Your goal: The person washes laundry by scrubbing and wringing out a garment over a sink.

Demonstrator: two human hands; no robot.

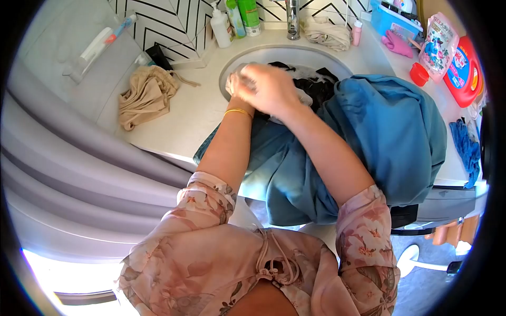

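My right hand point(271, 89) is over the left part of the sink, blurred, its fingers curled round my left hand point(237, 87). Most of my left hand is hidden behind it, so its fingers do not show clearly. A thin yellow bracelet point(238, 111) circles my left wrist. Below and beyond the hands, dark wet clothes point(316, 87) with white suds lie in the round sink point(253, 52). A large teal cloth point(390, 131) hangs over the counter's front edge under my forearms, its right side bunched high.
Beige cloth point(147, 95) lies on the counter point(195, 113) at left. Behind the sink stand a white pump bottle point(221, 26), a green bottle point(249, 18) and the faucet point(293, 21). A red detergent jug point(464, 73) and blue basket point(392, 23) are at right; a grey curtain point(79, 184) hangs left.
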